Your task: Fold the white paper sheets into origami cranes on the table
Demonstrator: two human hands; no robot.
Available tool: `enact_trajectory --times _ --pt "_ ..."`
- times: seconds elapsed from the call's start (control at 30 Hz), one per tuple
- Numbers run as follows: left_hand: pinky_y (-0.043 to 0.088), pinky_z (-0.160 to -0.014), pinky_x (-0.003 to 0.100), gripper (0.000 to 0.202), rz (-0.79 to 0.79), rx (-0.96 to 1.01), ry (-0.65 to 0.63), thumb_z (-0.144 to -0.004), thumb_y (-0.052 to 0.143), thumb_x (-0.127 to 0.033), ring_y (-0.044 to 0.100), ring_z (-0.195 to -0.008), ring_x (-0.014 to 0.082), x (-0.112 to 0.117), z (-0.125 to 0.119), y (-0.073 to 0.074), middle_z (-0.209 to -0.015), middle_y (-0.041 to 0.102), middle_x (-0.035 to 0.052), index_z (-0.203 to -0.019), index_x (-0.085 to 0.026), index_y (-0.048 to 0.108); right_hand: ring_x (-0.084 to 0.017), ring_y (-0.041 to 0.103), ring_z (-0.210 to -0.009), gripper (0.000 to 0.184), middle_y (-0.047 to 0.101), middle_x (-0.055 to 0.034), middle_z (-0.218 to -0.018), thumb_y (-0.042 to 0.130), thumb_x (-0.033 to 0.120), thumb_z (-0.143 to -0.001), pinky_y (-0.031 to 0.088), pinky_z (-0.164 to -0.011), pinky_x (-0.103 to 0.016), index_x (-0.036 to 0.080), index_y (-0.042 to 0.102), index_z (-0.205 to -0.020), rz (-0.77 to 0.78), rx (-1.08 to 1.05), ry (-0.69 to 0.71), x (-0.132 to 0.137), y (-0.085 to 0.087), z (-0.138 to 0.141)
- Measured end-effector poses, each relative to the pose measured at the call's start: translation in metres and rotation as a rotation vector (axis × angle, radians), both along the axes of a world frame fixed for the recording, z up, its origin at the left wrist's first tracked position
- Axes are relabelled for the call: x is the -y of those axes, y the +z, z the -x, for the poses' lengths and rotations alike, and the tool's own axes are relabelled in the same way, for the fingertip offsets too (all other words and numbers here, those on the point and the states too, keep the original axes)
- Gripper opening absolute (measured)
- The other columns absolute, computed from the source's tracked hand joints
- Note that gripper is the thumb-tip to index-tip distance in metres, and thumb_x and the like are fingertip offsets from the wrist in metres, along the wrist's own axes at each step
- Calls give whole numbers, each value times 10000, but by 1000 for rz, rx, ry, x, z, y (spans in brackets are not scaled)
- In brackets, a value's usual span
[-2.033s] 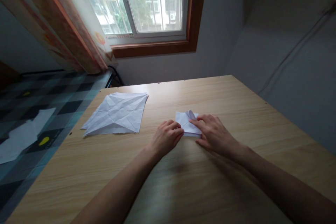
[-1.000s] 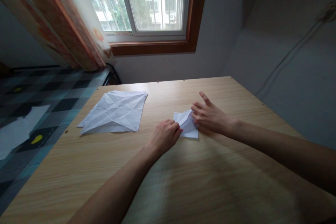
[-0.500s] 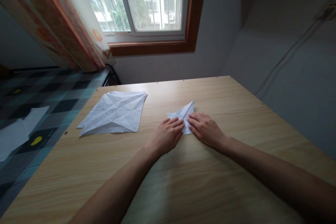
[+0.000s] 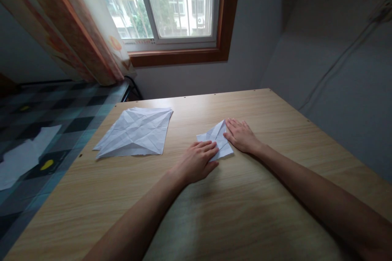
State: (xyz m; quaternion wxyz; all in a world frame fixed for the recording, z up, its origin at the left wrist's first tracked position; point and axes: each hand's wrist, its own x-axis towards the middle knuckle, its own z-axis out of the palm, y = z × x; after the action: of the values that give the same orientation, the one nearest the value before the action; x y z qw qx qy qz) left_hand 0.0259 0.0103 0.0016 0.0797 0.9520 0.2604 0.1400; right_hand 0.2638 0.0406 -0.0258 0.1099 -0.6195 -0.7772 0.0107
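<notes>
Pale woodgrain table, pointed white paper fold — left hand, right hand pressing it, fingers flat, outspread

Dim room, bright window backlight, edges warped.

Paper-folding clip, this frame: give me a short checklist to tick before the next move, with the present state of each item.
1. Left hand on the small folded paper: ok, its fingers lie flat on the near edge.
2. Right hand on that paper: ok, its fingertips touch the right edge.
3. Folded paper fully flat on the table: cannot tell, since the far tip may be slightly raised.
4. Creased sheets apart from both hands: ok, they lie to the left, untouched.
5. Folded paper well in from the table's edges: ok.
</notes>
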Motion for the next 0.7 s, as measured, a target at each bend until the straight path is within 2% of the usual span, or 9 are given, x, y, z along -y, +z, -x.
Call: enact_trajectory --times 0.1,0.17,0.3,0.37,0.47,0.53,0.6,0.7 --pt "437 -994 449 445 -8 -57 -10 -947 489 -446 511 -1290 299 2 1 1 -1402 556 119 -1304 -188 547 -312 363 -1411 527 426 -209 -1493 369 388 -990 234 -1146 -566 78 472 -1403 -18 -69 -85 -4 0 2" --pt "430 -984 457 492 -30 -86 -16 -943 484 -488 501 -1285 315 4 0 1 -1416 537 133 -1325 -180 525 -310 407 -1383 485 474 -210 -1458 402 389 -979 251 -1138 -562 90 550 -1331 -21 -155 -65 -4 1 4" --pt "428 -961 459 521 -64 -98 -39 -916 521 -521 508 -1238 323 8 -3 3 -1382 552 135 -1323 -195 518 -294 579 -1216 395 624 -170 -1311 627 317 -846 420 -1044 -466 125 652 -1190 -35 -391 38 0 2 8" --pt "427 -957 455 494 -65 -81 -29 -912 545 -491 518 -1214 319 9 -4 2 -1378 554 132 -1312 -202 528 -261 659 -1072 331 709 -116 -1172 623 242 -830 497 -949 -391 148 680 -1142 -57 -482 66 4 2 10" --pt "436 -956 416 302 -15 37 -27 -944 525 -351 554 -1170 271 6 -3 -1 -1311 609 104 -1200 -209 602 -230 691 -963 239 757 -63 -1025 544 187 -864 528 -889 -353 178 733 -1011 -80 -536 123 12 3 11" --pt "458 -931 376 202 65 185 -15 -923 567 -354 591 -1084 237 2 0 -3 -1176 673 87 -1027 -204 653 -227 678 -1017 253 756 -68 -1042 513 169 -878 510 -944 -368 187 750 -968 -101 -503 194 18 3 10" --pt "484 -870 360 253 134 318 45 -856 646 -448 607 -968 228 -2 3 -3 -1011 693 81 -872 -195 643 -236 636 -1126 296 729 -89 -1141 491 152 -880 467 -1019 -401 182 745 -1029 -115 -399 263 25 4 9" --pt "487 -831 387 290 105 383 207 -873 591 -477 591 -893 235 -5 6 -2 -925 666 87 -863 -188 615 -269 525 -1285 400 608 -121 -1350 492 192 -887 391 -1092 -461 152 646 -1253 -92 -201 341 34 5 7"
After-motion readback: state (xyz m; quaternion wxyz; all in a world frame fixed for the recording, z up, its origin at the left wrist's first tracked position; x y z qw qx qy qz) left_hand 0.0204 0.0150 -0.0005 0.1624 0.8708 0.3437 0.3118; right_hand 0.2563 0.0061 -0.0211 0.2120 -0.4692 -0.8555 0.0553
